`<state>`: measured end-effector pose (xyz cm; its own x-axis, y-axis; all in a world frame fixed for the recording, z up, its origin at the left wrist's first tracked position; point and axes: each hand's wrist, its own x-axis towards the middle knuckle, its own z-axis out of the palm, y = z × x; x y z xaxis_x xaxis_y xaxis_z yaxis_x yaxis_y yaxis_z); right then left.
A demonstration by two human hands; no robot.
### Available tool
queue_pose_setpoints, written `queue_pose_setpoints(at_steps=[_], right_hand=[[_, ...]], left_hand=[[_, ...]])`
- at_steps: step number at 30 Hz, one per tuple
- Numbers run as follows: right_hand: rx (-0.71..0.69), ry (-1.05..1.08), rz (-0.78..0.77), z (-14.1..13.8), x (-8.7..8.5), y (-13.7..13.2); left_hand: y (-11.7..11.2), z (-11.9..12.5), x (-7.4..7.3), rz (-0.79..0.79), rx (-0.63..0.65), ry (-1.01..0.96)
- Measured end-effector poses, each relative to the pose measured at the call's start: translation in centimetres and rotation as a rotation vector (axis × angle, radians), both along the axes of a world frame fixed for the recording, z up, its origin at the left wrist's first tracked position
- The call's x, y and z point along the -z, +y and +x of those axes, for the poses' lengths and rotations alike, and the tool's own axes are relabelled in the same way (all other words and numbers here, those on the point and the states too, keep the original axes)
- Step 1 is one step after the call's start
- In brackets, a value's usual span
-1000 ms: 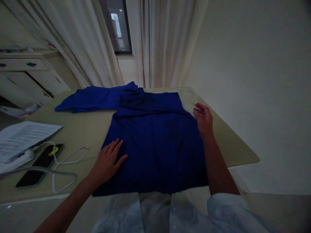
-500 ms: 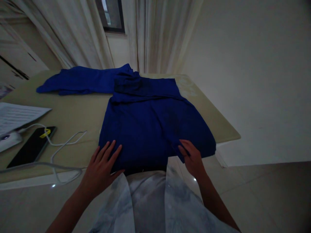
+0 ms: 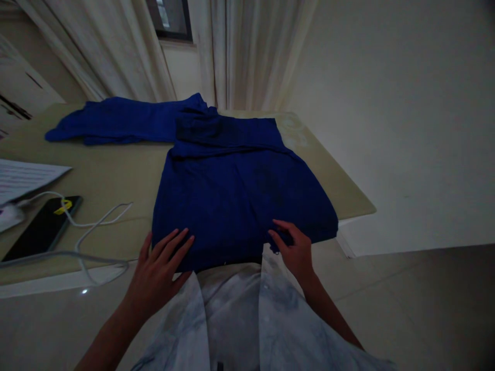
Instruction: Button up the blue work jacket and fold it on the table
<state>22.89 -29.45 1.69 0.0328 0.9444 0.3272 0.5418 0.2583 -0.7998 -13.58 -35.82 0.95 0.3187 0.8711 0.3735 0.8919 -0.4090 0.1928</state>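
A dark blue long-sleeved garment (image 3: 228, 190) lies on the table with its lower edge toward me. One sleeve (image 3: 127, 121) stretches out to the left at the far side, and a folded band of cloth crosses the top. My left hand (image 3: 158, 273) rests flat on the garment's near left corner, fingers spread. Near the middle of the front edge, my right hand (image 3: 294, 250) has its thumb and index finger curled close together on a bit of the cloth. Part of that cloth is hidden under the fingers.
On the table's (image 3: 108, 175) left side lie a black phone (image 3: 40, 229), a white cable (image 3: 87, 226), a white device (image 3: 10, 216) and a printed paper sheet (image 3: 29, 178). Curtains (image 3: 255, 56) hang behind the table; a white wall (image 3: 398, 123) stands to the right.
My right hand has moved slightly left along the garment's front edge; the cloth flap it lifted now hangs lower. My left hand stays on the left corner. The whole view has shifted slightly.
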Motion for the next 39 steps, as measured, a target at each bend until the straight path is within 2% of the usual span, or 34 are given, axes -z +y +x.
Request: queue_pose_setpoints(at_steps=[2, 5, 9, 13, 18, 24, 28, 32, 35, 39], right_hand=[[0.018, 0.003, -0.001, -0.1, 0.3, -0.1], [0.057, 0.032, 0.04, -0.3, 0.9, -0.2], [-0.117, -0.122, 0.13, -0.1, 0.8, -0.5], [-0.253, -0.34, 0.173, 0.6, 0.4, -1.3], [-0.329, -0.567, 0.259, 1.8, 1.5, -2.4], [-0.237, -0.557, 0.346, 2.6, 3.2, -2.7], [-0.253, -0.536, 0.344, 2.6, 3.0, -2.6], [-0.364, -0.547, 0.339, 2.3, 2.7, -2.6], [-0.422, -0.53, 0.411, 1.8, 2.7, -2.7], [-0.399, -0.501, 0.53, 1.3, 2.7, -2.6]], left_hand=[[0.2, 1.2, -0.3, 0.033, 0.049, 0.012], [0.5, 4.5, -0.2, 0.071, 0.206, 0.039], [1.6, 10.4, 0.8, 0.09, 0.418, 0.065], [3.4, 14.1, 2.2, 0.217, 0.455, 0.118], [4.6, 14.5, 2.9, 0.294, 0.443, 0.065], [4.6, 14.0, 3.4, 0.32, 0.445, 0.056], [4.3, 14.2, 3.7, 0.294, 0.45, 0.041], [3.9, 14.6, 3.5, 0.274, 0.428, 0.023], [3.7, 14.7, 3.3, 0.278, 0.414, -0.02], [4.0, 14.7, 3.1, 0.274, 0.404, -0.039]])
